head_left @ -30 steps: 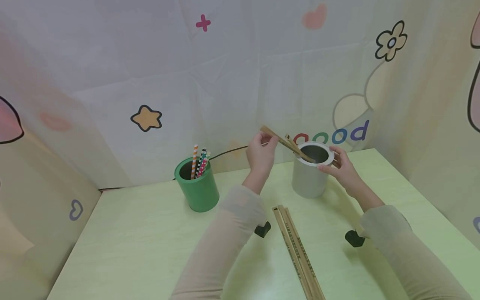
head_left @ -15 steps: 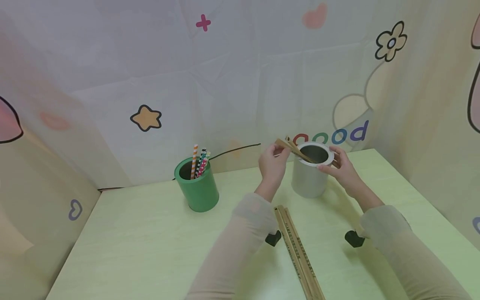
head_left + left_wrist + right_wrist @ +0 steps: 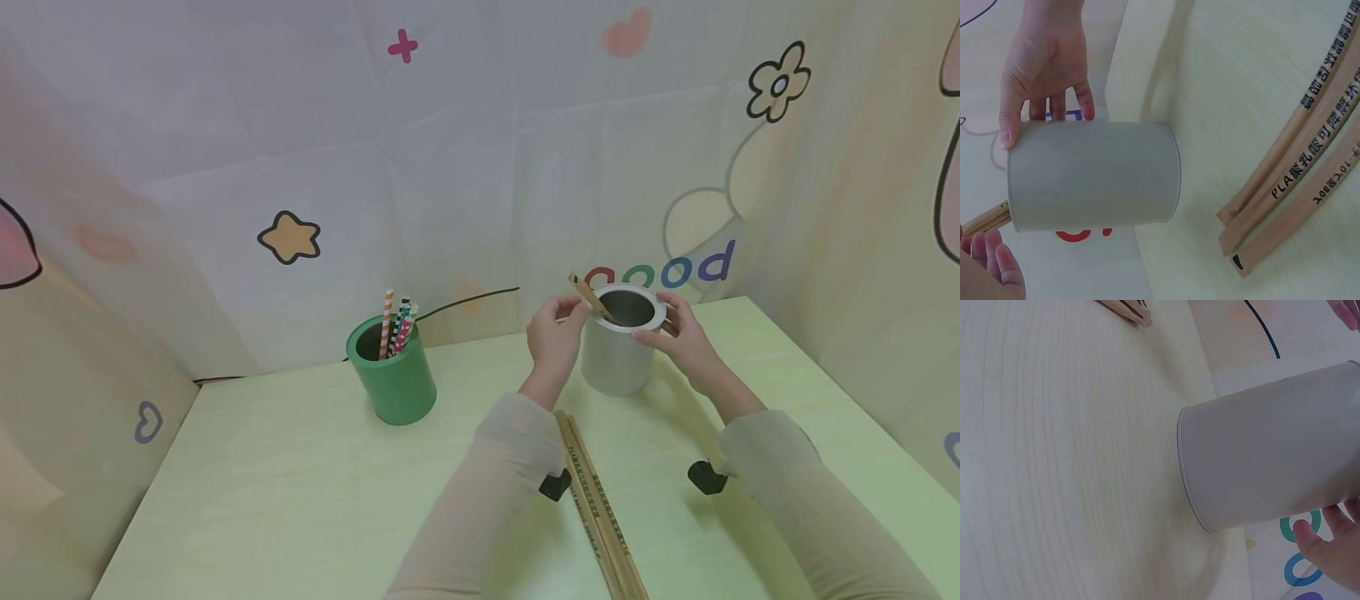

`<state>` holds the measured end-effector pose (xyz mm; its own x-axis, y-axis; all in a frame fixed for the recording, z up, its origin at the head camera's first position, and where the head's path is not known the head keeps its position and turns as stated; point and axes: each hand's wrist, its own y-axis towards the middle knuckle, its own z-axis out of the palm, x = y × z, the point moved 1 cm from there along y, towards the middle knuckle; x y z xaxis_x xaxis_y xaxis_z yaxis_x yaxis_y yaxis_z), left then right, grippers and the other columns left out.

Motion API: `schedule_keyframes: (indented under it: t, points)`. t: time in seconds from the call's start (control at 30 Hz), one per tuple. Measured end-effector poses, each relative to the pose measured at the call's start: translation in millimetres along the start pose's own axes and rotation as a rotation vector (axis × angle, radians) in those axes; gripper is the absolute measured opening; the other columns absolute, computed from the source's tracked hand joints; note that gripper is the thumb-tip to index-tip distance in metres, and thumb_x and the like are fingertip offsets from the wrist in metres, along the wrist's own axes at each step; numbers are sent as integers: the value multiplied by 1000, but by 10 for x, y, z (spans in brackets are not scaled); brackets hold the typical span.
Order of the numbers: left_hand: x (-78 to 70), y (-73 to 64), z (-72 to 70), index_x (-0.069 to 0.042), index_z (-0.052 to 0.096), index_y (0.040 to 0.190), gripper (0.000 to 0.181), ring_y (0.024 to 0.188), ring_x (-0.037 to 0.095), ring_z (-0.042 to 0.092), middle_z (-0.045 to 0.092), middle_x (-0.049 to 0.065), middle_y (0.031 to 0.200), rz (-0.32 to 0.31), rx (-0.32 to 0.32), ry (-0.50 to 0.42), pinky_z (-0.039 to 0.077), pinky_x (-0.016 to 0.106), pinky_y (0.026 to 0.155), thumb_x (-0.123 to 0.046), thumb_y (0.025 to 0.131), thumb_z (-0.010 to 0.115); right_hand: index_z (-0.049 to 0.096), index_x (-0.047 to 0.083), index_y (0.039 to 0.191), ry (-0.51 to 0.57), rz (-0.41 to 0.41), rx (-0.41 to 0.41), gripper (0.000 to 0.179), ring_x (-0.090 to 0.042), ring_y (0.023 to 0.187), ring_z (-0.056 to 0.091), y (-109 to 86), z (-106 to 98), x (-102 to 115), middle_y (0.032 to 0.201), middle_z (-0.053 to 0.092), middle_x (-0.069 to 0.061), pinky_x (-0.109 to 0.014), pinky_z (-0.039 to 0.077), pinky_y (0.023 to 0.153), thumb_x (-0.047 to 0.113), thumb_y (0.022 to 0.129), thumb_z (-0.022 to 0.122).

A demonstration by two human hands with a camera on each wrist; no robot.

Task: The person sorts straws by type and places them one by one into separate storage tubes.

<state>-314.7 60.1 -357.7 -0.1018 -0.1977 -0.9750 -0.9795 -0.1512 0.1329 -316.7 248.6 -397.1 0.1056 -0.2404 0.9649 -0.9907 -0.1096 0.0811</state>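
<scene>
My right hand [image 3: 686, 337] holds the grey canister [image 3: 618, 367] at the far side of its white rim, thumb in front. The canister stands upright on the table, its mouth showing dark inside. Paper-wrapped straws [image 3: 588, 293] lean out over its left edge. Beside that edge is my left hand [image 3: 555, 337], its fingers bent loosely close to the straws; I see no straw pinched between them. In the left wrist view, the straw ends [image 3: 988, 220] poke from the mouth just above the left fingertips. More wrapped straws [image 3: 600, 500], printed with dark characters, lie on the table nearer me.
A green canister [image 3: 401, 387] with several patterned sticks [image 3: 397, 325] stands to the left on the pale wooden table [image 3: 262, 483]. Behind the table hangs a printed cloth [image 3: 450, 167], with a thin dark line [image 3: 468, 298] low on it.
The wrapped straw in my left hand has gone down into the grey canister, and its fingers have come off it. That hand has moved right and lower. The right hand keeps its hold.
</scene>
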Motion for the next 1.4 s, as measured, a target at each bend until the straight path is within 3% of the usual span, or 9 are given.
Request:
schedule_keyframes:
  t: [0.43,0.87,1.03,1.4]
  points:
    - [126,-51,-83,-11,63,99,22,83,11,59,65,-2,89,28,51,-26,49,24,68,-24,81,61,0,7,140,-16,9,-5,80,-37,134,10,-5,-3,9,147,5,-20,-52,18,105,22,86,57]
    - [176,-130,-376,-13,59,101,22,76,10,61,64,-1,91,72,133,83,47,19,60,-21,80,60,-2,9,141,-24,14,-3,80,-37,134,8,18,-14,-21,148,3,-18,-52,18,105,22,87,56]
    - [333,-181,-480,-14,57,101,22,75,9,62,64,-1,91,93,173,152,46,18,59,-21,81,62,-1,8,141,-19,14,-9,80,-37,134,9,18,-6,-14,148,4,-18,-51,19,105,21,87,56]
    - [789,-406,-558,-14,51,112,34,76,8,58,60,6,103,22,313,229,47,20,57,-22,81,62,-3,8,141,-19,29,-9,80,-38,134,6,35,4,-11,148,0,-19,-52,18,105,21,87,55]
